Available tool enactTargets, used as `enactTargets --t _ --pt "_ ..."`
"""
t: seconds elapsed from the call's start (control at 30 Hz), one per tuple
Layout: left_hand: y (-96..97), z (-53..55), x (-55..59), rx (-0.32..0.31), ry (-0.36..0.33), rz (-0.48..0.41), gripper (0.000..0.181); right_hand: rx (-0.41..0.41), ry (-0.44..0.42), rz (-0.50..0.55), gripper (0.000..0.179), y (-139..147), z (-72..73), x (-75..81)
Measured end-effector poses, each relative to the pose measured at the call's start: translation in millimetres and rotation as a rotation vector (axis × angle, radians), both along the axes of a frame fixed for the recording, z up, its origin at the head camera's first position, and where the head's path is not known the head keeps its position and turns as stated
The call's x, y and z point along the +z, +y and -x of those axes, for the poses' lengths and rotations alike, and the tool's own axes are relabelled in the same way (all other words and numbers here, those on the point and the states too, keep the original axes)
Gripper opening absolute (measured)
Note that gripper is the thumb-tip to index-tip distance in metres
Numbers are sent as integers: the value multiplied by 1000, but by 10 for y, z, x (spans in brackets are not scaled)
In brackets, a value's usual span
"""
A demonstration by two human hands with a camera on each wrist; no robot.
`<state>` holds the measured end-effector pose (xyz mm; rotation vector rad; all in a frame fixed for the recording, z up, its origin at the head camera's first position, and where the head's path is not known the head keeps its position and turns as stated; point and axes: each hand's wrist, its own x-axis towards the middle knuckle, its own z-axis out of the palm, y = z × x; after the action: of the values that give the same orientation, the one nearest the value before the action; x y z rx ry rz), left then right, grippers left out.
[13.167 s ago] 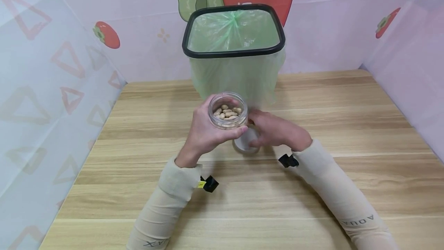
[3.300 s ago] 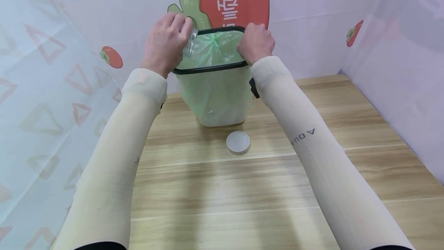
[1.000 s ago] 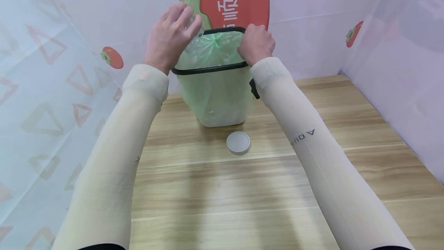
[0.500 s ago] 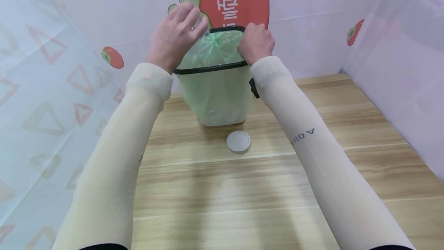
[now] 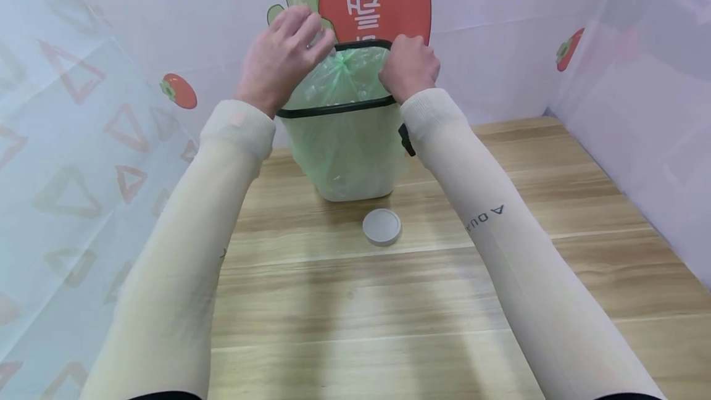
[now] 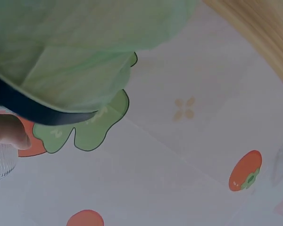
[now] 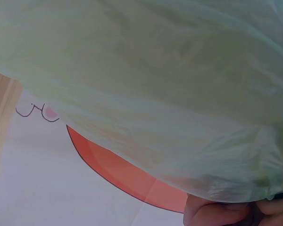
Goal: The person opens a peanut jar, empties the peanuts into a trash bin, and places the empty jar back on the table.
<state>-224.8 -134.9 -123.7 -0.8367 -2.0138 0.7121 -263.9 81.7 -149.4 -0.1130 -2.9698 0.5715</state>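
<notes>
At the bin's left side my left hand point(image 5: 286, 57) is raised above the rim, its fingers curled round a clear jar. The hand hides the jar in the head view; part of its ribbed wall point(image 6: 2, 162) shows in the left wrist view, beside a finger point(image 6: 12, 132). My right hand point(image 5: 411, 66) grips the right side of the bin's black rim point(image 5: 339, 108), over the green bag. In the right wrist view its fingers point(image 7: 217, 214) are bent at the bag's edge. The bin point(image 5: 355, 187) stands upright, lined with a translucent green bag point(image 5: 350, 82). The jar's contents are out of sight.
A round white lid point(image 5: 381, 227) lies on the wooden table point(image 5: 355, 301) in front of the bin. Printed cloth walls point(image 5: 500, 66) stand behind and at both sides of the table.
Since the oldest frame, the peanut jar has gone from upright before the bin to the bin's left rim. My right hand has left the lid for the rim. Lately my left hand shifted slightly right.
</notes>
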Motion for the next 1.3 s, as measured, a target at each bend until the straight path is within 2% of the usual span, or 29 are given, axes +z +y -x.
enactTargets --t 0.13,0.3,0.43,0.57,0.7,0.87,1.07,1.2,1.3 --pt "8 -16 69 -7 8 -18 36 3 2 -9 46 10 10 9" --pt "36 -28 100 46 -28 1 40 -1 -1 -10 46 21 9 13" --pt "39 -6 31 38 -69 27 41 2 -12 -1 49 12 0 8" --pt "28 10 -58 42 -74 57 41 2 -14 3 51 -10 -9 1" --pt "18 6 -78 37 -68 53 40 6 -14 5 51 -23 -16 -6" --pt "6 -7 10 -4 -40 19 36 10 -6 3 49 -21 -16 -3" --pt "-3 -49 121 49 -28 15 40 16 5 1 51 -40 -9 19" --pt "-3 -59 72 83 -68 38 43 23 0 4 50 -61 -16 22" --pt "-10 -59 -4 77 -85 56 41 30 -9 10 49 -82 -30 6"
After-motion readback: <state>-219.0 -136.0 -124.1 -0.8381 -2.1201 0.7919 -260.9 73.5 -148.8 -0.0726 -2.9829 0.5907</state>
